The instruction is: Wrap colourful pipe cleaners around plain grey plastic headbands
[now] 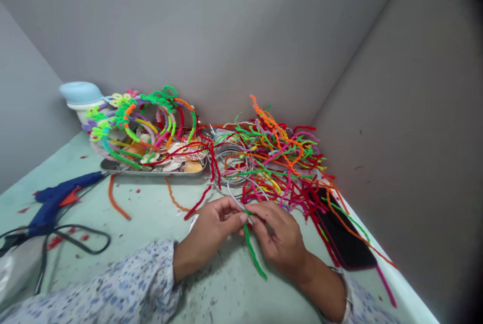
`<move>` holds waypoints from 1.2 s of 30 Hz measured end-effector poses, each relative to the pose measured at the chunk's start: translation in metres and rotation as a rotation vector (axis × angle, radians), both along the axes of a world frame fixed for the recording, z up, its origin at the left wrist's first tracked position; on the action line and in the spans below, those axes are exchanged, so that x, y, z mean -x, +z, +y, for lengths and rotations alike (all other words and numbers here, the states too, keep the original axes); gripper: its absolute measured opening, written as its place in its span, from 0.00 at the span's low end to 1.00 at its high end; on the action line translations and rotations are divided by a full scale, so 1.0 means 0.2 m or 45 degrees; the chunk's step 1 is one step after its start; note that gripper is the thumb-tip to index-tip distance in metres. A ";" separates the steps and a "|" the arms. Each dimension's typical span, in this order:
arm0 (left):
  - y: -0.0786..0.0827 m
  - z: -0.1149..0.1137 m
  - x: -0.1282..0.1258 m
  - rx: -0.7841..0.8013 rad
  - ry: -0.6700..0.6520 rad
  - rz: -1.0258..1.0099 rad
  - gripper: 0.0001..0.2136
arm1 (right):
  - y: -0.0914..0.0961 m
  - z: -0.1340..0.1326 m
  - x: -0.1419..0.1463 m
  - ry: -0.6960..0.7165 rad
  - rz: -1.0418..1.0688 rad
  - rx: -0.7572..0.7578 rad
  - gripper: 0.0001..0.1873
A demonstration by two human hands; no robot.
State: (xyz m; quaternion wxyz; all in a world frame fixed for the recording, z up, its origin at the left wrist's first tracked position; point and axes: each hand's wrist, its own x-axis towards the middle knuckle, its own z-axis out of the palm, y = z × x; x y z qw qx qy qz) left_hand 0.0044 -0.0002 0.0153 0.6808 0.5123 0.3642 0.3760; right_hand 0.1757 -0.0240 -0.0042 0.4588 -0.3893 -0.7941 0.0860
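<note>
Over the middle of the table, my left hand [215,228] is closed around the end of a thin grey headband [234,194], thumb on top. A green pipe cleaner [253,253] crosses that end and hangs down between my hands. The fingertips of my right hand [281,236] pinch the green pipe cleaner against the band. Both hands nearly touch. Just beyond them lies a bunch of bare metal headbands [234,160], partly covered by a heap of coloured pipe cleaners [279,148].
Finished-looking fuzzy headbands [130,123] rest on a metal tray [169,174] with shell-like pieces. A blue glue gun [56,198] and its cord lie left. Behind stands a white tub with a blue lid [81,92]. A black phone-like slab [345,238] lies right, near the table edge.
</note>
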 end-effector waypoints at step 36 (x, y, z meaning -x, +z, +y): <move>-0.06 0.04 0.01 0.107 -0.005 0.101 0.12 | -0.01 0.00 0.01 -0.045 -0.053 0.049 0.09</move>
